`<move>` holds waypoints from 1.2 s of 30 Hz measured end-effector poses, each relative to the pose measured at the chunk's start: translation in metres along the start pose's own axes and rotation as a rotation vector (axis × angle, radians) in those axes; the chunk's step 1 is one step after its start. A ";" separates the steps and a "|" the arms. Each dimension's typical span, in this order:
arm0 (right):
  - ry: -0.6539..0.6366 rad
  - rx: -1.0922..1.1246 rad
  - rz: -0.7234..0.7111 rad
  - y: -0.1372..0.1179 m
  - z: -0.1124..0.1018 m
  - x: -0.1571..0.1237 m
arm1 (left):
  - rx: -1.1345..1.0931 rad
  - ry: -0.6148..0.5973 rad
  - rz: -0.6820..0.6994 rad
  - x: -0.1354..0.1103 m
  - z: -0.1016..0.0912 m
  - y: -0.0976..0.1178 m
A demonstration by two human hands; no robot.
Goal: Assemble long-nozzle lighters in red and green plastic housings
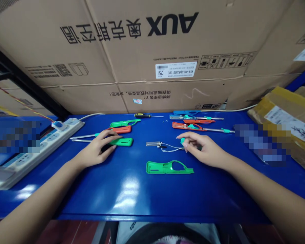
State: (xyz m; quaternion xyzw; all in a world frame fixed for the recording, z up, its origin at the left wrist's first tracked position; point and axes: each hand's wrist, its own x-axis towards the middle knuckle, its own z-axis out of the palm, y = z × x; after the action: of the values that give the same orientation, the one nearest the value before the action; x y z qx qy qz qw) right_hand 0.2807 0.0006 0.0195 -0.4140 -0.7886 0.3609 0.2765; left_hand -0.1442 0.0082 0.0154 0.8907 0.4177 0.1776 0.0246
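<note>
My left hand [99,150] is closed over the handle of a green long-necked lighter [124,142], which lies beside an orange lighter [122,129] at the left. Between thumb and fingertips, my right hand [204,149] pinches a small teal plastic piece [182,141]. Close by on the table lies a clear fuel tank [153,144], with thin white wires [171,148] running toward my right hand. Nearer to me, an open green half shell [155,167] rests with its hollow side up. My right fingers hide part of what they hold.
Behind my left hand lie another green half shell [123,123] and a screwdriver [139,115]. Opened orange [176,125] and blue [185,112] lighters are at the back right. A power strip [44,145] stands left; a taped carton [282,115] stands right. A large cardboard box [137,71] walls off the back.
</note>
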 end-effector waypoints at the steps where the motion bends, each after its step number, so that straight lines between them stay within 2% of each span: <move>1: 0.000 -0.078 -0.024 0.002 0.000 0.000 | 0.004 0.017 0.001 0.001 0.000 0.001; 3: 0.007 -0.244 -0.100 0.005 -0.002 0.000 | 0.013 0.048 0.017 0.006 -0.001 0.010; 5: 0.009 -0.385 -0.169 0.007 -0.007 0.000 | 0.028 0.067 0.084 0.016 0.000 0.029; 7: -0.002 -0.479 -0.195 0.009 -0.015 0.000 | 0.049 0.041 0.106 0.028 0.002 0.052; 10: -0.027 -0.556 -0.184 0.010 -0.031 0.000 | 0.168 -0.086 0.102 0.044 0.007 0.073; 12: -0.039 -0.584 -0.161 0.011 -0.041 0.000 | 0.222 -0.112 0.092 0.050 0.011 0.071; 14: -0.058 -0.610 -0.130 0.011 -0.047 0.000 | 0.172 -0.132 0.119 0.052 0.013 0.059; 19: -0.126 -0.624 -0.097 0.008 -0.045 -0.001 | -0.004 -0.095 0.148 0.044 0.014 0.032; 24: -0.193 -0.597 -0.055 0.007 -0.041 -0.001 | -0.024 -0.096 0.143 0.035 0.011 0.027; 27: -0.209 -0.583 -0.036 0.008 -0.041 -0.002 | 0.020 -0.112 0.124 0.036 0.005 0.031; 30: -0.219 -0.563 -0.032 0.008 -0.040 -0.002 | 0.044 -0.104 0.110 0.045 0.001 0.050; 33: -0.234 -0.546 -0.020 0.007 -0.039 -0.002 | 0.028 -0.076 0.083 0.059 0.003 0.082; 36: -0.237 -0.547 -0.010 0.007 -0.039 -0.002 | 0.091 -0.136 0.009 0.071 0.011 0.109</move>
State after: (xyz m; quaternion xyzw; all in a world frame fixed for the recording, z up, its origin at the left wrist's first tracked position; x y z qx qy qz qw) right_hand 0.3137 0.0148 0.0367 -0.4242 -0.8855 0.1792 0.0627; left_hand -0.0185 -0.0082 0.0475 0.9028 0.4186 0.0976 0.0113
